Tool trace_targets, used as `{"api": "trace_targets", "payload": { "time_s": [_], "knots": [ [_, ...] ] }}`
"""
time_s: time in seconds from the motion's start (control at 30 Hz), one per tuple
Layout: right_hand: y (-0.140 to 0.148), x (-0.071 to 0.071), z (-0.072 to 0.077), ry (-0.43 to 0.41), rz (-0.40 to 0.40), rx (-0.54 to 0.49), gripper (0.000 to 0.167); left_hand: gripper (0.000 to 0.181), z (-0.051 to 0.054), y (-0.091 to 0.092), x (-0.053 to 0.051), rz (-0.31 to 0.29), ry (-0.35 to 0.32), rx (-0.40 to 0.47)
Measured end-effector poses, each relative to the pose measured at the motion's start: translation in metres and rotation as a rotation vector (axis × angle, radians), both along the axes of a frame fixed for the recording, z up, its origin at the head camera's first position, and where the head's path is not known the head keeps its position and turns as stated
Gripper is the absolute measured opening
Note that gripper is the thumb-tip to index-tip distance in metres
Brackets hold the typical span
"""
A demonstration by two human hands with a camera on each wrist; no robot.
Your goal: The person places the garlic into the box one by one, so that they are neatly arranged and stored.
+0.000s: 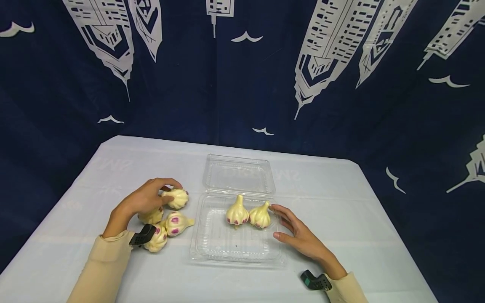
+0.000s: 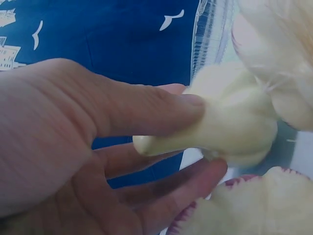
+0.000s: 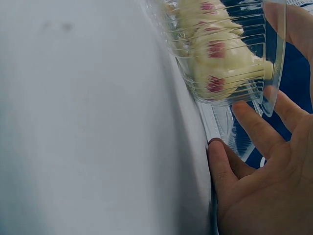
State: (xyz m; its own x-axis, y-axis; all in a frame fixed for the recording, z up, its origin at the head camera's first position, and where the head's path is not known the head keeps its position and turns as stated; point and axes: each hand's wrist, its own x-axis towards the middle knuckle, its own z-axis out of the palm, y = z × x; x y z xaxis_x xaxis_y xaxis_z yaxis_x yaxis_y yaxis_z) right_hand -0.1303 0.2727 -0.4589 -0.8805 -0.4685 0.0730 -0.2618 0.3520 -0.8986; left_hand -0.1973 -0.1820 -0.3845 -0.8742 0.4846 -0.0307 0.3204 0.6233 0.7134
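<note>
My left hand pinches a garlic bulb at the left of the table; in the left wrist view the thumb and fingers of that hand grip the neck of the bulb. Three more bulbs lie close by. In the clear plastic container two bulbs sit side by side. My right hand is at the container's right edge with fingers spread; the right wrist view shows the hand with fingertips at the container's wall.
The container's clear lid lies folded back behind its base. A white cloth covers the table, and a dark blue curtain with white building prints hangs behind it.
</note>
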Motion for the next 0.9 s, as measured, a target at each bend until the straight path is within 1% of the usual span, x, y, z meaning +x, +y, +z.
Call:
{"api": "trace_targets", "payload": {
  "time_s": [0.1,0.17,0.27,0.37,0.6,0.7,0.8,0.9],
  "knots": [
    [-0.0001,0.0003,0.0003,0.002,0.0,0.0,0.072,0.028,-0.0007,0.0001,-0.0011,-0.005,0.039,0.002],
    [0.0,0.0002,0.0003,0.004,0.0,0.001,0.072,0.025,-0.0014,0.0002,-0.0018,0.003,0.07,0.003],
    [0.0001,0.0,0.0002,0.005,0.001,0.001,0.073,0.023,-0.0021,0.0005,-0.0025,0.024,0.094,0.008],
    [-0.0001,-0.0003,0.0003,0.006,-0.001,0.003,0.073,0.022,-0.0012,0.0016,-0.0025,0.027,0.089,0.007],
    [-0.0001,0.0004,0.0,0.003,-0.003,0.001,0.073,0.018,0.0009,0.0068,-0.0018,-0.005,0.06,0.006],
    [0.0001,0.0005,-0.0006,0.006,-0.002,0.0,0.073,0.019,0.0014,0.0071,-0.0008,0.009,0.079,-0.007],
    [0.0,0.0,-0.0005,0.004,-0.004,-0.001,0.073,0.02,0.0034,0.0072,0.0009,0.037,0.111,-0.009],
    [-0.0002,-0.0003,-0.0005,0.003,-0.006,0.001,0.073,0.021,0.0072,0.0079,0.0025,0.06,0.138,0.007]
  ]
}}
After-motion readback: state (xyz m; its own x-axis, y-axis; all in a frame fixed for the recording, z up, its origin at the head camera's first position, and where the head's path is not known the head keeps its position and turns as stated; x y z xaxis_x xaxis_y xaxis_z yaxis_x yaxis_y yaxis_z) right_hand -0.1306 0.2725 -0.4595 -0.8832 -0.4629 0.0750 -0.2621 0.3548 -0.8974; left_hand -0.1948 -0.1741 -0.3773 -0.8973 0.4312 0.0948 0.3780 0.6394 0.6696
